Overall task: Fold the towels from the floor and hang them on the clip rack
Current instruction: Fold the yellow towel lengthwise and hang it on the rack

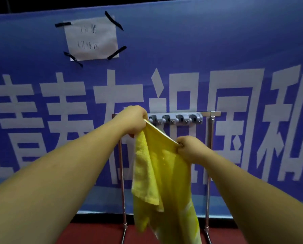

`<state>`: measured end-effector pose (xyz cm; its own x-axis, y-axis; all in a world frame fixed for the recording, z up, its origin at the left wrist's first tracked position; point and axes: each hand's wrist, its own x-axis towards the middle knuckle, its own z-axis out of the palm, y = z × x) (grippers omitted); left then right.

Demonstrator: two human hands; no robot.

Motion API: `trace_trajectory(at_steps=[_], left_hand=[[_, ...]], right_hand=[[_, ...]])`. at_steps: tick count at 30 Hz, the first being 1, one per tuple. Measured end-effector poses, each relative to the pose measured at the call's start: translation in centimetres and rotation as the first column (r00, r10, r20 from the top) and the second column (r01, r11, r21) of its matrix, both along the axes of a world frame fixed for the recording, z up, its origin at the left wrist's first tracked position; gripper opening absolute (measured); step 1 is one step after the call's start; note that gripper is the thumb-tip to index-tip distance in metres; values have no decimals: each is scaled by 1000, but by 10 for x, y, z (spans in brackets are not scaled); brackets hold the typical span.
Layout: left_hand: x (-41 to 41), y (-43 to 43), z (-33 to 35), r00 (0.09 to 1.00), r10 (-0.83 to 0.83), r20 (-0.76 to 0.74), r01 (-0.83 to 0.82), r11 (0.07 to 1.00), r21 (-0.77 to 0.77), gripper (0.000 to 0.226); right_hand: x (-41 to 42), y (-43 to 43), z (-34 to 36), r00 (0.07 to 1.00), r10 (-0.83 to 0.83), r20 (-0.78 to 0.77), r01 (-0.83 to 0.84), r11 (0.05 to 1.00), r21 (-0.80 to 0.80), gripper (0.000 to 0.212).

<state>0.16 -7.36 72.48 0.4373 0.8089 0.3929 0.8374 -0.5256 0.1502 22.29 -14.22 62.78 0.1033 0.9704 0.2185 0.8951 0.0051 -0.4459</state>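
Two bare forearms reach out from the bottom corners, and between them hangs a bright yellow terry towel (166,173), folded over so that a shorter flap lies on the left against the longer drop behind. The left hand (132,120) is closed on the towel's upper left corner, and the right hand (190,148) is closed on the upper right corner, the top edge pulled taut between them. That edge slants: high at the left hand, lower at the right.

Just behind stands the grey clip rack with its row of black clips (176,118), carried on a thin chrome frame with two legs (208,173) planted on the dark red floor (94,233). The left hand sits right at the rack's left end, touching or nearly so (I cannot tell which), while the right hand hangs below the row and nearer the person. The empty clips lie up and to the right of the left hand. By my reckoning, the taut edge must be raised and levelled along the rack's length, the right hand having farther to travel.
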Motion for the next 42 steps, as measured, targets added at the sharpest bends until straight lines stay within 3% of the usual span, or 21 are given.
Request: trace_trajectory(at_steps=[5, 9, 11, 13, 15, 17, 20, 22, 27, 29, 32, 35, 37, 40, 42], left_hand=[[-13, 21, -6, 989, 1, 147, 8, 998, -61, 21], [-24, 37, -12, 967, 14, 254, 17, 993, -120, 19], [-28, 46, -18, 959, 60, 276, -28, 993, -118, 15], [-31, 52, -26, 968, 87, 236, -46, 984, -173, 14], [-28, 53, -35, 983, 68, 169, -17, 957, -289, 30], [-19, 52, -41, 984, 30, 178, 35, 936, -349, 32], [-5, 44, -44, 961, -62, 269, 185, 868, -461, 21], [4, 36, -44, 939, -135, 316, 301, 768, -566, 31], [18, 26, -55, 941, -261, 215, 332, 587, -739, 48], [24, 28, -64, 938, -287, 194, 337, 631, -699, 41], [31, 33, -75, 950, -291, 115, 306, 786, -538, 24], [34, 30, -76, 954, -273, 128, 300, 829, -472, 16], [35, 28, -74, 953, -251, 173, 302, 848, -436, 16], [40, 25, -69, 919, -177, 354, 325, 847, -420, 15], [46, 23, -67, 871, -127, 475, 370, 806, -463, 17]], right_hand=[[37, 8, -45, 998, -16, 69, 31, 975, -220, 15], [56, 9, -72, 992, -85, 88, 111, 930, -351, 23], [59, 8, -71, 991, -133, 28, 134, 924, -359, 23], [58, 8, -60, 973, -173, -152, 123, 949, -289, 29], [48, 8, -42, 865, -168, -473, 83, 977, -195, 32], [35, 9, -23, 735, -150, -661, 81, 988, -134, 30], [12, 17, -5, 593, -162, -789, 94, 987, -133, 23], [1, 23, 2, 474, -167, -865, 113, 985, -129, 20], [-12, 31, 15, 236, -141, -962, 93, 988, -122, 17], [-12, 31, 20, 194, -151, -969, 107, 985, -132, 22], [-7, 27, 29, 155, -168, -973, 120, 981, -151, 34], [2, 23, 32, 123, -104, -987, 116, 989, -90, 27], [8, 22, 31, 101, -66, -993, 94, 994, -56, 10], [12, 18, 30, 109, -24, -994, 45, 999, -20, 24], [11, 15, 28, 167, -20, -986, -10, 1000, -22, 26]])
